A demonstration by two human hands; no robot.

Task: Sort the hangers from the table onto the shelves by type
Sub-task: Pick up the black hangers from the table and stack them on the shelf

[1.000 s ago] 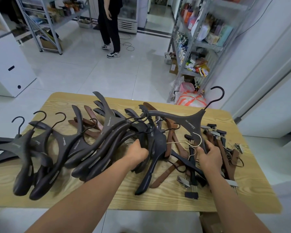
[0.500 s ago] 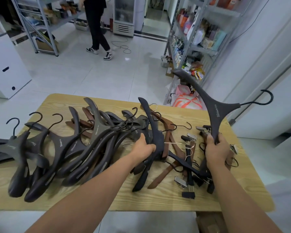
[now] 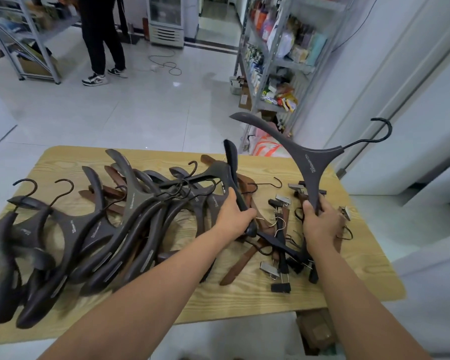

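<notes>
In the head view, the right hand [image 3: 321, 222] gripped the lower arm tip of a dark grey hanger [image 3: 312, 162], held clear above the table's [image 3: 244, 294] right end with its hook pointing right. The left hand [image 3: 234, 216] was curled round a black hanger [image 3: 233, 175] that tilted up over the table's middle. A pile of dark hangers [image 3: 130, 216] overlapped across the table's left half. Clip hangers [image 3: 281, 229] and brown wooden hangers [image 3: 238, 268] lay tangled on the table's right half, under both hands. A stocked metal shelf [image 3: 278, 61] stood beyond the table's far right corner. Beyond its far left side, a person [image 3: 99, 35] stood on the tiled floor.
</notes>
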